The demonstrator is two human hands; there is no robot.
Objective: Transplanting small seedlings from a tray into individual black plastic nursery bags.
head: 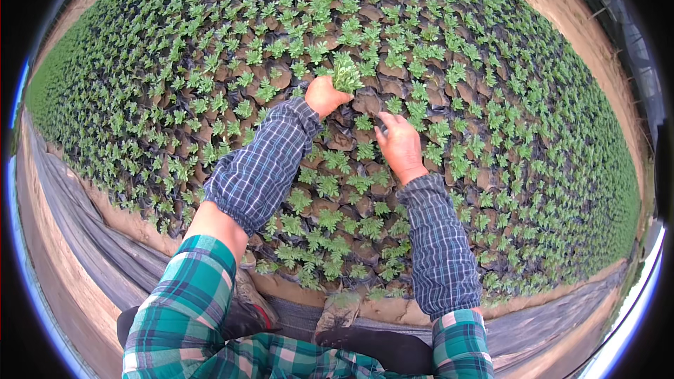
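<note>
My left hand [325,97] is closed round a bunch of green seedlings [346,73], leafy tops showing above the thumb. To its right and slightly nearer my body, my right hand [392,134] hangs over the plants with its thumb and fingers slightly apart; whether something small is between them cannot be told. Between the hands lies a soil-filled black plastic nursery bag [367,102] with no plant visible in it. Potted seedlings [327,185] in similar bags surround both hands.
Dense rows of bagged seedlings [526,168] spread out to both sides and ahead. Dark ground sheeting [105,242] runs along the near edge of the bed, by my shoes [337,313]. A bare soil path [568,16] borders the far right side.
</note>
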